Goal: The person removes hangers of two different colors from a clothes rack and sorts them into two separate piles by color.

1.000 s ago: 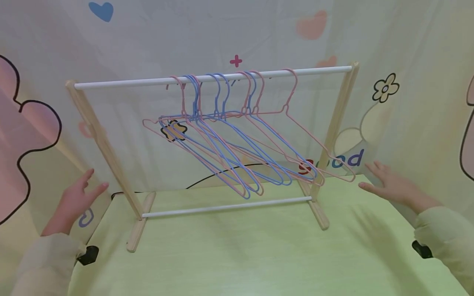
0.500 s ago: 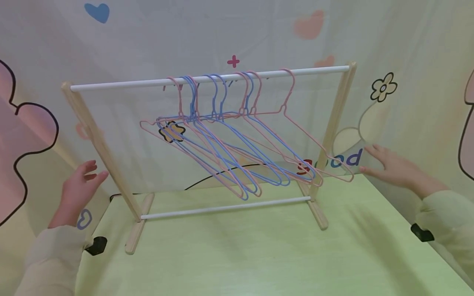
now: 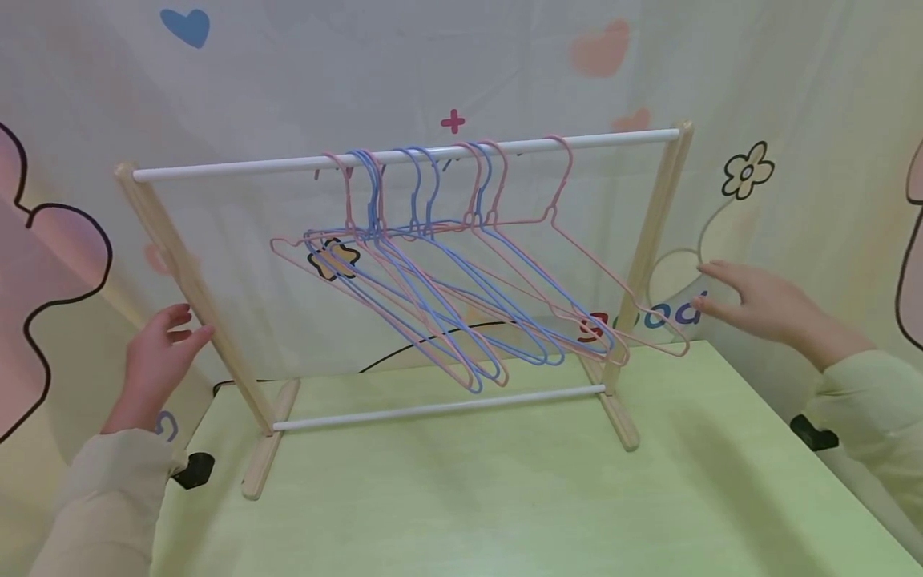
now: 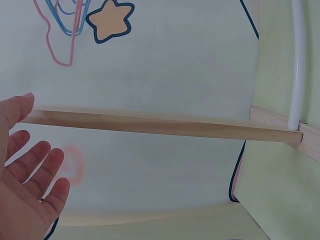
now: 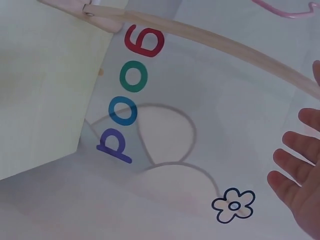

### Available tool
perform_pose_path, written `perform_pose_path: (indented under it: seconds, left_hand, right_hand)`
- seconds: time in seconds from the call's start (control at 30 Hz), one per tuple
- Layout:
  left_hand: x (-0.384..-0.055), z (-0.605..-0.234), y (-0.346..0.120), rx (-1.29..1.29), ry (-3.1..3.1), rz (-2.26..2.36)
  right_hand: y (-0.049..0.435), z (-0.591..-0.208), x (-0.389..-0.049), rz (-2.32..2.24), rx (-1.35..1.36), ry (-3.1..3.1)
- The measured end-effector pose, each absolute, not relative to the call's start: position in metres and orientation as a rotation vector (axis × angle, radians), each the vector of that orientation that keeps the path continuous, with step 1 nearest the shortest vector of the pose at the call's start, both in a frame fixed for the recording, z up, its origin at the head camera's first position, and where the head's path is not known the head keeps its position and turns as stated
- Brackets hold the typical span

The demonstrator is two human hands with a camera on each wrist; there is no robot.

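A wooden clothes rack with a white top rail (image 3: 238, 166) stands on the table, with several pink and blue hangers (image 3: 530, 272) hooked over the rail. Beside the rack's left post (image 3: 189, 268) is my left hand (image 3: 160, 361), its fingers relaxed and bent a little; the left wrist view shows its palm and fingers (image 4: 37, 165) holding nothing. My right hand (image 3: 764, 308) is raised off to the right of the right post (image 3: 652, 240), fingers extended toward the rack. In the right wrist view only the fingers of this hand (image 5: 300, 165) and part of its palm show.
The rack's wooden feet (image 3: 261, 465) rest on a pale green table (image 3: 461, 497), joined by a white lower bar (image 3: 433, 410). Behind it hangs a printed curtain (image 3: 303, 80) with hearts, flowers and lettering. Black straps show at both sleeve cuffs.
Both hands have risen a little. The left hand has come slightly inward, closer to the left post. The rack and hangers keep their arrangement, while the view has shifted slightly.
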State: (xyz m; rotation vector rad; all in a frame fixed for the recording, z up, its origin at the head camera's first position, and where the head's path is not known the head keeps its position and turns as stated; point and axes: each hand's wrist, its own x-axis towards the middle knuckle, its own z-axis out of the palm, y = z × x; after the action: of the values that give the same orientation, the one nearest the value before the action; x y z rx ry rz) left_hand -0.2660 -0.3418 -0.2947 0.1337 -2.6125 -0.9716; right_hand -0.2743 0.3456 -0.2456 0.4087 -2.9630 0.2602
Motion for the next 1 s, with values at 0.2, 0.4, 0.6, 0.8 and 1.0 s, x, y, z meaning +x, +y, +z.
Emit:
perform_pose_path:
  seconds: [0.2,0.4,0.6,0.8,1.0]
  left_hand:
    - [-0.273,-0.297,-0.340,0.177,-2.581,-0.993]
    - [-0.280,-0.299,-0.333,0.276,-2.491,-1.049]
    - [-0.287,-0.301,-0.326,0.359,-2.402,-1.055]
    - [-0.294,-0.302,-0.323,0.372,-2.390,-1.031]
    - [-0.296,-0.301,-0.322,0.441,-2.369,-1.056]
  right_hand:
    - [0.331,-0.234,-0.273,0.376,0.386,-2.888]
    - [0.314,-0.230,-0.276,0.497,0.409,-2.849]
    - [0.296,-0.229,-0.279,0.609,0.463,-2.821]
    - [0.284,-0.227,-0.283,0.713,0.501,-2.826]
    - [0.275,-0.225,-0.289,0.862,0.571,-2.847]
